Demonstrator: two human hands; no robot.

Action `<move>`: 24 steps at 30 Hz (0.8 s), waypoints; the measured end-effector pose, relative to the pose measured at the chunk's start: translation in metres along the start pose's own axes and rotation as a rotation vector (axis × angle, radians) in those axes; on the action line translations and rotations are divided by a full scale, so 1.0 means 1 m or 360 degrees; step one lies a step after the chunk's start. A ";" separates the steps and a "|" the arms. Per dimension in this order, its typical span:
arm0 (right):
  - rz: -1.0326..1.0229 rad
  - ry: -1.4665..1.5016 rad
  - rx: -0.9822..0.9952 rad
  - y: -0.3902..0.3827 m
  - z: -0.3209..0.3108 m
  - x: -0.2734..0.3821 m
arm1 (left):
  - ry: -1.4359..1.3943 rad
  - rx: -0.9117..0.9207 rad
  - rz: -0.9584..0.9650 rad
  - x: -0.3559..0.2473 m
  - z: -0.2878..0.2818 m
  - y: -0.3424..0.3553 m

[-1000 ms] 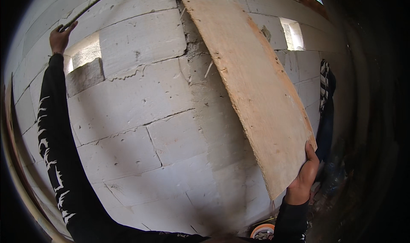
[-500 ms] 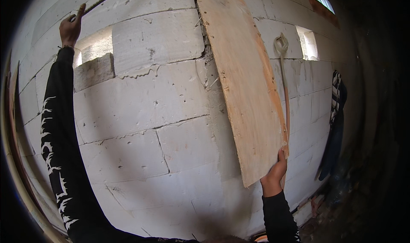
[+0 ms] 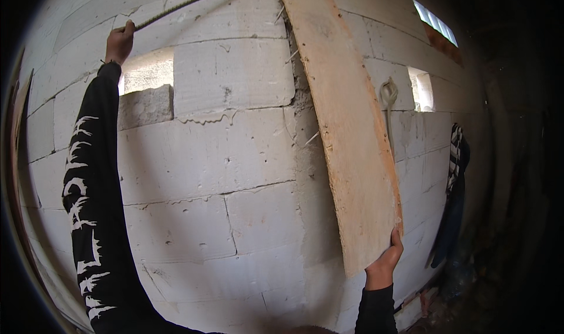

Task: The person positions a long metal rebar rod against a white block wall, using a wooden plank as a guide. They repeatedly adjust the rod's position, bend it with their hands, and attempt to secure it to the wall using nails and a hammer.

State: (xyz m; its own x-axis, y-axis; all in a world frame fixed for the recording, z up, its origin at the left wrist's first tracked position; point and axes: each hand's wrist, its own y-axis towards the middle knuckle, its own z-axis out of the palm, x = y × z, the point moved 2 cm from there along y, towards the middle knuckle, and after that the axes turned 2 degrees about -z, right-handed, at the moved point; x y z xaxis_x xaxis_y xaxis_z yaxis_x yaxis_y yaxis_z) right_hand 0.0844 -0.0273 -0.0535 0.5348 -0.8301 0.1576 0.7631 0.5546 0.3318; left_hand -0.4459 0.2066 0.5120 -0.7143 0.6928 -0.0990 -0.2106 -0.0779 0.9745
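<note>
A long plywood board (image 3: pixel 346 116) leans at a tilt against the block wall, with nail heads along its edges. My right hand (image 3: pixel 385 259) grips its lower right corner, the thumb up along the edge and the fingers hidden behind. At the upper left, my raised left hand (image 3: pixel 120 42) is closed round one end of a ribbed steel bar (image 3: pixel 197 2). The bar runs right to the board's upper left edge; its far end meets or passes behind the board there, which I cannot tell. Several nails (image 3: pixel 312 138) stick out sideways in the gap between board and wall.
The white block wall (image 3: pixel 205 152) has a small opening (image 3: pixel 150 69) beside my left hand and another (image 3: pixel 421 90) at the right. A pale looped hose or cord (image 3: pixel 388 93) hangs behind the board. Dark clothing (image 3: pixel 455 187) hangs further right. Poles (image 3: pixel 20 105) stand at the left edge.
The view has tilted up, so the wall and board sit lower. My left hand has shifted right in the picture, and more of the bar shows, reaching the board. My right hand keeps its grip.
</note>
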 end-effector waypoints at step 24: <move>-0.0202 -0.0600 0.0113 -0.095 0.060 0.211 | 0.0197 -0.0165 0.0545 -0.049 0.004 -0.053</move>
State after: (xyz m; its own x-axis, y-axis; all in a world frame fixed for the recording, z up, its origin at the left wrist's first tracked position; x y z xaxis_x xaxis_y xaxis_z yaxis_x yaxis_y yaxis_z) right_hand 0.1026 -0.2585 0.0042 0.2575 -0.8618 0.4371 0.7804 0.4522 0.4318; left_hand -0.3970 0.1800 0.4665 -0.8290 0.5226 0.1993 -0.0074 -0.3665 0.9304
